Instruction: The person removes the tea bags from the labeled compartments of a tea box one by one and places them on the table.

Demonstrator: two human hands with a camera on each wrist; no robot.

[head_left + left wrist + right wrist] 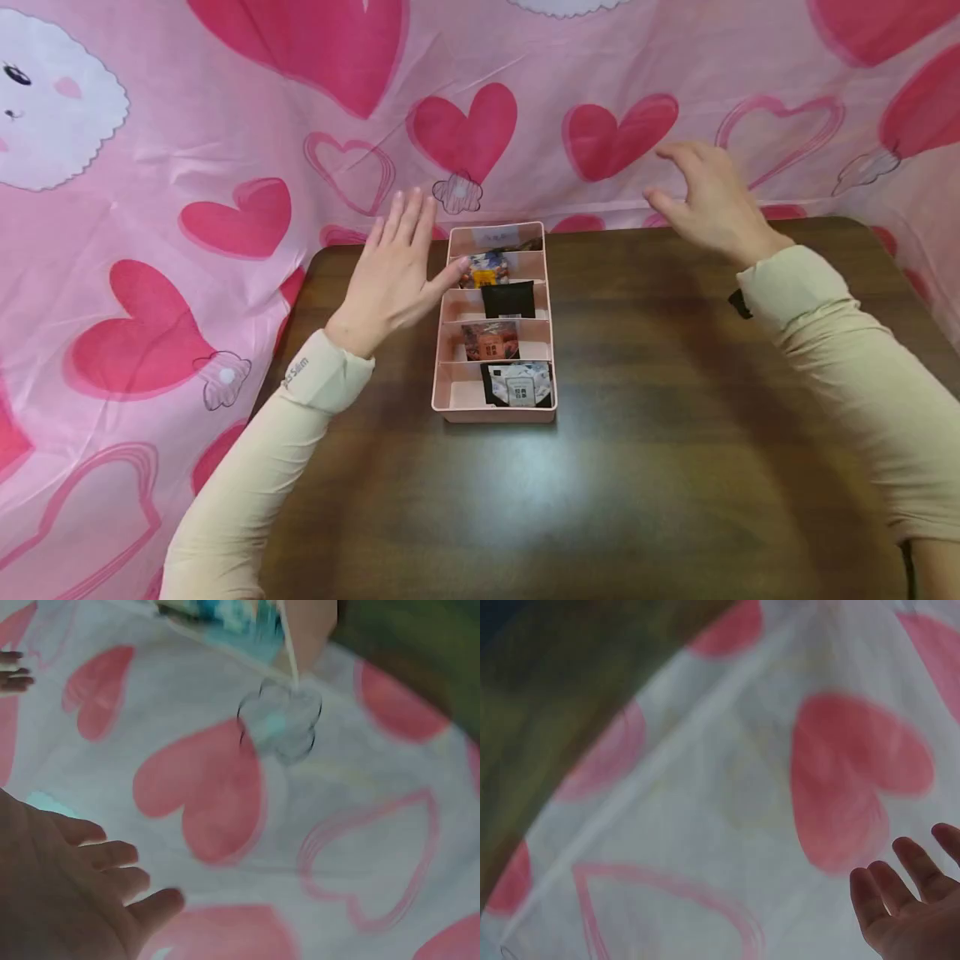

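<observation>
Pink tray (491, 416) stands on the brown table (637, 483), near its back edge, with its long side going away from the person. It is divided into five compartments. In the nearest one lies a white and black packet (521, 387); behind it come a reddish packet (491, 342), a black packet (508, 300) and a blue and yellow packet (486, 268), each in its own compartment. What lies in the farthest compartment is hard to tell.

Left hand (397, 271) is beside the tray, released, with fingers straight and grasping nothing. Its thumb overlaps the tray's edge in the head view; whether it touches, I cannot tell. Right hand (708, 200) is well apart from the tray, at the right, also released, its fingers loosely bent. Behind is a pink cloth (540, 50) with hearts.
</observation>
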